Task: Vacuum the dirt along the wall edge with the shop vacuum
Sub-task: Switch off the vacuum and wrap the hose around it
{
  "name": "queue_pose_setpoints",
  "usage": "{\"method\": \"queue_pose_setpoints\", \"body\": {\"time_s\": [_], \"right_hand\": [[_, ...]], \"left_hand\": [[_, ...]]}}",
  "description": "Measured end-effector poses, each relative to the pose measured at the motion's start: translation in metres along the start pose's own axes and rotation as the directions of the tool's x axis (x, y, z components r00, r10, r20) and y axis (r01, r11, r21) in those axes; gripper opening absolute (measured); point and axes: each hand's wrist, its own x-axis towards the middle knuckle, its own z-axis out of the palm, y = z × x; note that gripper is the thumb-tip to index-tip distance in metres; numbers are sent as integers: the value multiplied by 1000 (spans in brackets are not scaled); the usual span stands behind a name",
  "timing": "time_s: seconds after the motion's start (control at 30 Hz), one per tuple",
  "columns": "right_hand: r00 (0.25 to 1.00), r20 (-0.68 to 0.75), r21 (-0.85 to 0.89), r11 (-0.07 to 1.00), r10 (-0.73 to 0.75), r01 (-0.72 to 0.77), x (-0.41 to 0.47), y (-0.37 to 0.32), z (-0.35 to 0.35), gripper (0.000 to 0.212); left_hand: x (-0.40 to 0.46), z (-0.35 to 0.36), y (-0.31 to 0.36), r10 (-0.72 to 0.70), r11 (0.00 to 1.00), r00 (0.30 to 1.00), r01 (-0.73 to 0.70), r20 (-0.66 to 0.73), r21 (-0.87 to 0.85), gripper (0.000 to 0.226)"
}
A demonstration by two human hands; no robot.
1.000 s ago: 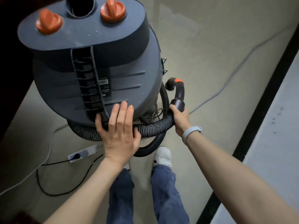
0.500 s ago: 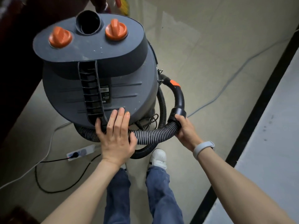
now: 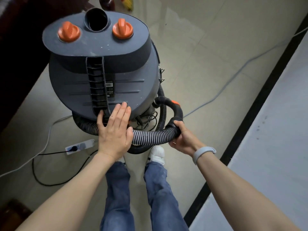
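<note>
Standing over shop vacuum (image 3: pixel 103 77) on tiled floor (image 3: pixel 208 52), drum directly ahead of my feet, wall edge (image 3: pixel 260 104) off to my right. Drum looked bulky, rigid, likely heavy; best pushed at body. My left hand (image 3: pixel 115 130) lay flat on its near side, fingers straight and together. Ribbed hose (image 3: pixel 150 135) seemed flexible, coiled round base. My right hand (image 3: pixel 183 139) curled around hose cuff; curved black handle (image 3: pixel 176 110) arced up, away from me.
</note>
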Motion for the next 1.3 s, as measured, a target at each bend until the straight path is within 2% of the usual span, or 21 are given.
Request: {"method": "queue_pose_setpoints", "body": {"time_s": [0.13,0.27,0.37,0.53,0.67,0.8,0.9,1.03,1.1,1.17,1.23,1.3], "right_hand": [[998,-36,63,997,51,-49,8,15,13,14],[987,-78,110,982,-143,151,28,1,31,26],[954,-138,-21,963,-267,267,28,-21,38,27],[926,-208,-333,913,-314,235,16,-18,35,35],[814,-256,-583,755,-521,299,-13,1,47,52],[708,-108,-742,531,-698,410,-56,45,79,40],[659,-55,-851,381,-750,362,-68,98,108,40],[566,54,-903,203,-823,380,-63,184,159,39],[592,96,-916,162,-800,367,-50,229,188,41],[688,189,-931,95,-701,352,-32,271,217,45],[765,287,-943,-29,-577,332,-8,304,239,50],[799,352,-934,-131,-489,332,19,329,256,51]], "left_hand": [[-3,-3,-6,44,999,999,-44,11,30,58],[-2,5,-4,77,993,996,-73,-34,95,55],[-1,10,-3,62,992,998,-59,-23,113,55],[-2,-2,0,39,996,997,-44,68,83,54],[-12,-25,-1,44,999,996,-45,74,3,53],[-44,-51,-20,41,993,994,-29,101,-116,54],[-80,-67,-51,-48,974,979,90,199,-207,55],[-146,-75,-125,-217,907,916,317,337,-278,53],[-182,-73,-172,-259,877,886,382,384,-291,52],[-219,-65,-221,-287,871,869,412,404,-268,47],[-254,-50,-260,-335,849,837,467,433,-247,44],[-283,-28,-289,-366,821,785,525,500,-225,42]]}}
